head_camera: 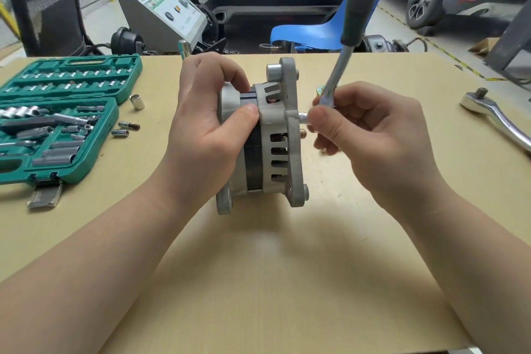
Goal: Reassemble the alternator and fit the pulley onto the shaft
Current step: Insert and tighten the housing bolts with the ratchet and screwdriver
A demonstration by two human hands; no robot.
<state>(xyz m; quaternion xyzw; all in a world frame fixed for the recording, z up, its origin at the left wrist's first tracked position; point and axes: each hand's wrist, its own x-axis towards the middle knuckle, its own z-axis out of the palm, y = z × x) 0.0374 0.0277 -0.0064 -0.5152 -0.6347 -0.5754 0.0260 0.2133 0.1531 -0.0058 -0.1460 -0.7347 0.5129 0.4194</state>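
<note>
Head view: one frame, looking down over a tan tabletop (273, 282) with both forearms reaching in.
Alternator (260, 138): stands on edge near the middle of the table, its axis lying left to right, grey slotted housing facing the camera, a dark band round its middle.
Shaft (301, 116): a short bright stub pokes out of the alternator's right face, toward the right hand.
Left hand (209, 123): clasps the alternator's left half, fingers curled over the top edge and the thumb pressed on the dark band at the front.
Right hand (370, 129): fingers curled round the lower metal end of a ratchet wrench (342, 66), right at the tip of the shaft; what sits between tool and shaft is hidden by the fingers, so I cannot tell whether a socket is on it.
Wrench handle: the dark grip rises steeply up and away, out of the top of the frame.
Second ratchet (494, 115): chrome, lies flat on the table well to the right, apart from both hands.
Socket set case (60, 115): green, open, at the table's left edge, rows of sockets inside.
Loose sockets (126, 126): several lie on the table just beside the case, one (137, 102) standing upright.
Background: blue chair (310, 33), grey machine cabinet (163, 17), parked cars beyond the table.
</note>
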